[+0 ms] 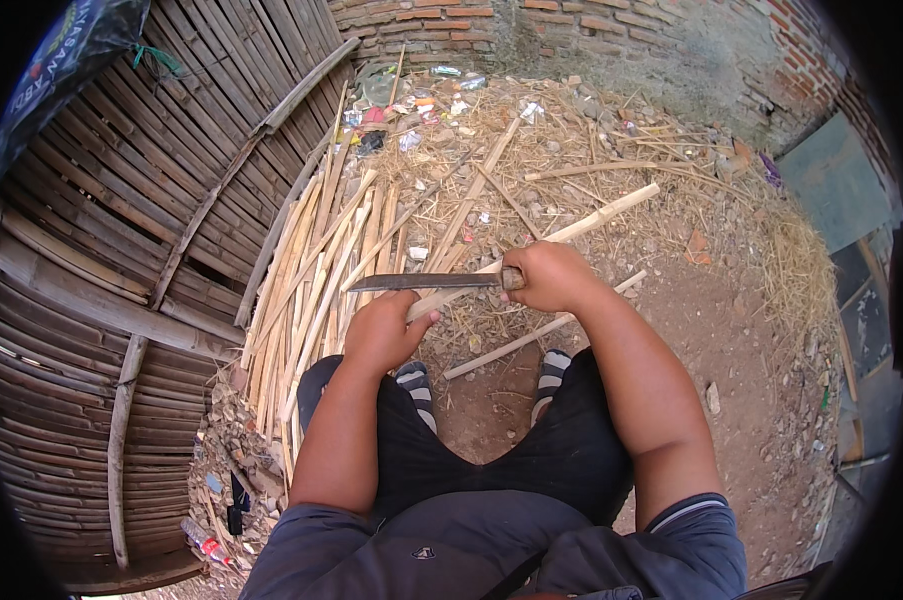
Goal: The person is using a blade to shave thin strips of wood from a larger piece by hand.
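Note:
My left hand is closed around the near end of a pale bamboo strip. From there the strip slants up and away to the right, passing by my other hand. My right hand grips the handle of a machete. The dark machete blade points left, lying across the strip with its tip just above my left knuckles. Whether the edge bites into the strip cannot be made out. On the ground between my feet and the far litter, another bamboo strip lies below my hands.
A pile of split bamboo strips lies at my left, beside a bamboo-slat wall. Straw, rubble and litter cover the ground up to a brick wall. Grey-green panels stand at the right. A plastic bottle lies lower left.

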The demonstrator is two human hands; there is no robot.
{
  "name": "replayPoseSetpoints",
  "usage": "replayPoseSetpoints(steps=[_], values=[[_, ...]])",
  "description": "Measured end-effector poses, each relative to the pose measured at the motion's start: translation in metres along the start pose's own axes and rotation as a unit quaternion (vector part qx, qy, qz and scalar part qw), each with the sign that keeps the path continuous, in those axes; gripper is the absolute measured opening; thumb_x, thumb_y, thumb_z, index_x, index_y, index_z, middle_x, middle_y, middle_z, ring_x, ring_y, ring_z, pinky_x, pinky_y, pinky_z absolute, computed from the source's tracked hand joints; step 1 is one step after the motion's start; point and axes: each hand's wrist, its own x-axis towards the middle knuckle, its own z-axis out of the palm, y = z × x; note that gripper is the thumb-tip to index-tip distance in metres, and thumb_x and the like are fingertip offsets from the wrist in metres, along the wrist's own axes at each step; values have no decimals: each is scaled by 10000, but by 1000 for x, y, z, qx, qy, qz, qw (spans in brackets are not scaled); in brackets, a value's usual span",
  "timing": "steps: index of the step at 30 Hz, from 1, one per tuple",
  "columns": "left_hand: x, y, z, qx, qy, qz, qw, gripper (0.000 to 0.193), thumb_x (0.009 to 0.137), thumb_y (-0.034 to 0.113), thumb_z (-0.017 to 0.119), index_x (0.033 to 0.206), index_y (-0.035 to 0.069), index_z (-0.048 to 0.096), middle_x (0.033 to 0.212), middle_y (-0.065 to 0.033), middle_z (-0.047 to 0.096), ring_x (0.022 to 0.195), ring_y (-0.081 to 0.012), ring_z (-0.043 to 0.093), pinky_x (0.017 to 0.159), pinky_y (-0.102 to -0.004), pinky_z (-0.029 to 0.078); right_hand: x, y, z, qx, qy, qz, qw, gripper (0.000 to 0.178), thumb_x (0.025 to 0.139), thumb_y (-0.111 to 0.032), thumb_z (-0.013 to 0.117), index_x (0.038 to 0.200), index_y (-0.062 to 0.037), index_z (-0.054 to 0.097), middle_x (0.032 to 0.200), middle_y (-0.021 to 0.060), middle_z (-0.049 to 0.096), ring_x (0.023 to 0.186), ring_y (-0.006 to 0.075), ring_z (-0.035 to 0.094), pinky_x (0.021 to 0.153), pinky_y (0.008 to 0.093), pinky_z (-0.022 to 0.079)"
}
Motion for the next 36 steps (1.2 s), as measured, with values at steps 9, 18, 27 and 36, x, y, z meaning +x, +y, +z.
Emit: replayPoseSetpoints(steps=[9, 18, 27, 36], values=[[2, -2, 2, -13, 0, 4, 1000, 402, 956, 442, 770, 1053, 52, 765, 996, -210, 753, 966, -434, 724, 839, -518, 563, -3, 15, -3, 21, 54, -24, 998, 438, 840, -428, 874, 1158, -147, 769, 986, 153, 780, 991, 390, 754, 851, 509, 587], [2, 2, 1, -18, 28, -2, 999, 411, 978, 438, 757, 1036, 31, 749, 942, -215, 733, 890, -434, 715, 783, -522, 550, -8, 26, -7, 66, 136, -7, 988, 444, 801, -375, 923, 1109, -96, 767, 921, 181, 763, 895, 407, 741, 783, 500, 568], [2, -1, 3, -40, 55, 0, 998, 408, 982, 422, 758, 1013, 15, 735, 911, -227, 721, 864, -433, 709, 760, -516, 544, -11, 25, -14, 71, 120, 19, 990, 426, 813, -371, 900, 1120, -109, 766, 960, 169, 768, 970, 397, 745, 829, 509, 581], [2, -2, 4, -48, 62, 11, 997, 422, 972, 441, 771, 989, 21, 734, 896, -198, 722, 840, -411, 709, 744, -499, 544, -14, 24, -18, 94, 149, 24, 984, 426, 796, -341, 929, 1106, -91, 776, 863, 195, 739, 839, 403, 729, 745, 472, 553]])
